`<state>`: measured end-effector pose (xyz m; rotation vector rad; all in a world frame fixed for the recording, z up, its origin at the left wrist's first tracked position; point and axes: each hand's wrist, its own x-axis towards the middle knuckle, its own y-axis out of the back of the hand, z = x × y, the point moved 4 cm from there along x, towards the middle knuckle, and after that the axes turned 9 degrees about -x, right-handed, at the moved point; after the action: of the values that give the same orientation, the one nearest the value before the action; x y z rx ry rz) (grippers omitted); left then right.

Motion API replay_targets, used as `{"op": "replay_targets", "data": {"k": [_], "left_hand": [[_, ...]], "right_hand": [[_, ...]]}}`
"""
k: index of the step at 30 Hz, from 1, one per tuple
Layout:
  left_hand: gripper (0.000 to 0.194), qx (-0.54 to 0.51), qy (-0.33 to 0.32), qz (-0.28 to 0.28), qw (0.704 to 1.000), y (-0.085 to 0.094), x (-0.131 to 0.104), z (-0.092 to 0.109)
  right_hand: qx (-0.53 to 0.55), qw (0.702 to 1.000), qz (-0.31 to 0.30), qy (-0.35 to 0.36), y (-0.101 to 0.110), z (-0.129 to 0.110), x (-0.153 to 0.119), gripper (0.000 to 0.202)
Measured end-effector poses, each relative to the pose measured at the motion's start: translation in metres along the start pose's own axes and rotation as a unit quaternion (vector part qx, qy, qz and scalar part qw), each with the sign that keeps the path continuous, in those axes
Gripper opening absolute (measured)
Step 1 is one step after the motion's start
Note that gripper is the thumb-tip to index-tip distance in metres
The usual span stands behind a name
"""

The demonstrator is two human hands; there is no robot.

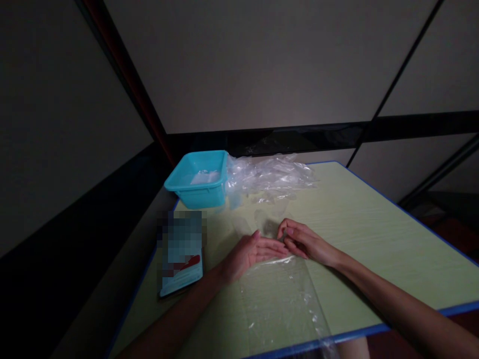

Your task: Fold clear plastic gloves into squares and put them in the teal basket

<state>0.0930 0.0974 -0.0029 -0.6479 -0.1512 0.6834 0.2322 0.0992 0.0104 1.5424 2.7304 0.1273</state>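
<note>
My left hand is palm up over the table, fingers stretched out together and thumb raised. Its fingertips touch or nearly touch my right hand, whose thumb and fingers are pinched on a thin piece of clear plastic, mostly hidden. From just below both hands a clear plastic bag lies flat, running towards me and over the table's front edge. Faint see-through plastic shapes, rounded at their ends, rest just beyond the hands; their outline is hard to make out.
A heap of crinkled clear plastic lies at the back of the pale green, blue-edged table. Left of it stands a turquoise basin with some whitish plastic inside. A phone or tablet, partly blurred, lies at the left edge.
</note>
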Motion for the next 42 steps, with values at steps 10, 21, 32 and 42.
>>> {"op": "replay_targets", "data": {"k": [10,21,32,42], "left_hand": [[0.061,-0.043,-0.082,-0.021,0.995,-0.009,-0.015,0.032],[0.072,0.024,-0.002,0.042,0.999,0.005,-0.020,0.015],[0.072,0.037,-0.001,0.054,0.998,0.008,-0.018,0.010],[0.071,0.012,-0.006,0.050,0.999,0.005,-0.016,0.014]], "right_hand": [[0.151,0.988,0.008,0.026,0.005,-0.002,0.004,0.026],[0.086,0.994,-0.063,0.024,-0.011,0.003,0.007,0.035],[0.037,0.997,-0.062,0.023,-0.010,0.003,0.004,0.034],[0.050,0.997,-0.057,0.032,-0.009,-0.002,0.003,0.035]]}}
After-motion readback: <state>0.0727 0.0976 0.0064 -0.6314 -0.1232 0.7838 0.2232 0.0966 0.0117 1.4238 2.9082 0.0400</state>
